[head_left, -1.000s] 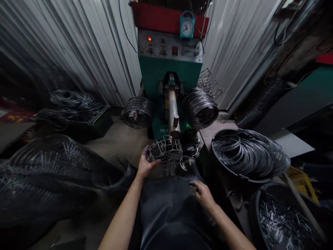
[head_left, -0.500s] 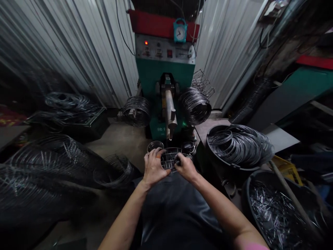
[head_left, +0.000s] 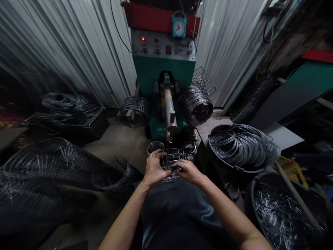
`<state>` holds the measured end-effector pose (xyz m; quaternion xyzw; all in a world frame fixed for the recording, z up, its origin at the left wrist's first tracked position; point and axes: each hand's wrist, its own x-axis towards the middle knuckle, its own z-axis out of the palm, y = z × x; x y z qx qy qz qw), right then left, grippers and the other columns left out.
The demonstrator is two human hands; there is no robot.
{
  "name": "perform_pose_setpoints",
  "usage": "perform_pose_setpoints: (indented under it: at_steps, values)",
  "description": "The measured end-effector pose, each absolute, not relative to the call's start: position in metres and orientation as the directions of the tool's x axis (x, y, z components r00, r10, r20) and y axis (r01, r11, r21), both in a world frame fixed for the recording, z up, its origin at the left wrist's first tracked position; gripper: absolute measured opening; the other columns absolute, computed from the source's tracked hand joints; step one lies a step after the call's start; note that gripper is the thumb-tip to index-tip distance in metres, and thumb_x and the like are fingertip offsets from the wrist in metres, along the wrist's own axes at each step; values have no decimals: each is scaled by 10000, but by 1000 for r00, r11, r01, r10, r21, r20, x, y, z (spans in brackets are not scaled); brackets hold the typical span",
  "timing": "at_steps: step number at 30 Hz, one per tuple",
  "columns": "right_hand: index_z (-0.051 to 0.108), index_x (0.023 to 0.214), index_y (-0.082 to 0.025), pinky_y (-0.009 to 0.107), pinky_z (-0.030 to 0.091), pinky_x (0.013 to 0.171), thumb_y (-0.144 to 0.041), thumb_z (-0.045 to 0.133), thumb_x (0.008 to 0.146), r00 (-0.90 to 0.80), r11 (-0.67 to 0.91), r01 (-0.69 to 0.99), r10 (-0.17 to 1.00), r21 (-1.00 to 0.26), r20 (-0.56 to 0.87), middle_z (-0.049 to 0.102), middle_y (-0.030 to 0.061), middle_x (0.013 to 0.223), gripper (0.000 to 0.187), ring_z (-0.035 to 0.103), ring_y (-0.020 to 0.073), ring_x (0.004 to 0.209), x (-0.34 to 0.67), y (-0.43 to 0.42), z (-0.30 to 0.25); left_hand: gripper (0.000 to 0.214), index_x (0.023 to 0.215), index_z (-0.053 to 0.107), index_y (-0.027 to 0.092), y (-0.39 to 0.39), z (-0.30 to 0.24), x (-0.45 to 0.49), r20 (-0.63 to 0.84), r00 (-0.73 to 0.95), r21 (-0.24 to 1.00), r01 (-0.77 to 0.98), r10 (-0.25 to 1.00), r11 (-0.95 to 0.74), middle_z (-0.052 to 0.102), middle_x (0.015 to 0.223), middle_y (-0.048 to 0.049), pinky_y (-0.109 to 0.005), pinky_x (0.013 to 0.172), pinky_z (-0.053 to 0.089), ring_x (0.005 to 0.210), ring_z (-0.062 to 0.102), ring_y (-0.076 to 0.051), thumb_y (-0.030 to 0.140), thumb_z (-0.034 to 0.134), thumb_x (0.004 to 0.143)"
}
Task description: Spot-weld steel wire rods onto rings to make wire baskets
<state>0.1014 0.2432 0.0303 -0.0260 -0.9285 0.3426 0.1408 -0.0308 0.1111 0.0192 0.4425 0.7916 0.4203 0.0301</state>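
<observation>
Below the tip of the green welding machine (head_left: 163,66) is a round wire basket (head_left: 173,157) with a grid of thin metal rods. My left hand (head_left: 153,170) grips its left side, fingers over the far rim and thumb at the near side; orange bands wrap a finger and the thumb. At the basket's near right edge, my right hand (head_left: 191,172) is closed, its fingertips pinched together near the left thumb. Something small and dark shows in those fingers, too unclear to name. The machine's metal arm (head_left: 170,111) points down just beyond the basket.
Wire ring coils hang left (head_left: 134,111) and right (head_left: 196,106) of the machine. A black tub of wire rings (head_left: 241,147) stands at right, with a bucket of short metal pieces (head_left: 278,215) nearer. Rolled wire mesh (head_left: 47,163) lies at left. A blue clock (head_left: 179,27) sits up top.
My right hand has shifted slightly right and toward me, its fingers flatter across the basket's near side. More of the basket's wire grid shows. My left hand keeps its grip.
</observation>
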Motion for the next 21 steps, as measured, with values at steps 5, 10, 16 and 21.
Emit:
perform_pose_setpoints:
  at_steps: [5,10,16,21]
  values:
    - [657,952,-176,252,501,729,-109,557,790,-950,793,-82,120,-604,287,673,65,888,203,640,164,833,94,249,22,607,1048,545,201,118,15,-40,326,-582,677,694,745,246,481,1246,-110,-474,990,360,1179,444,-311,200,727,469]
    - [652,972,-192,248,498,741,-77,569,765,-953,821,-54,127,-569,274,669,58,909,251,640,164,855,85,254,18,580,1030,549,211,124,12,-52,346,-557,673,708,755,213,485,1247,-99,-462,989,375,1181,446,-302,186,719,477]
    - [662,944,-192,229,486,708,-73,579,761,-953,857,-2,154,-515,261,671,53,889,234,645,160,817,67,265,25,552,1012,556,183,139,11,-70,387,-552,694,702,738,161,520,1181,-101,-425,946,425,1125,488,-285,200,712,482]
    - [661,899,-191,225,477,724,-69,574,768,-948,848,2,171,-530,269,672,42,894,198,641,156,831,55,273,34,517,964,565,204,152,14,-83,360,-564,720,674,743,163,543,1114,-76,-417,924,432,1067,517,-269,231,726,473]
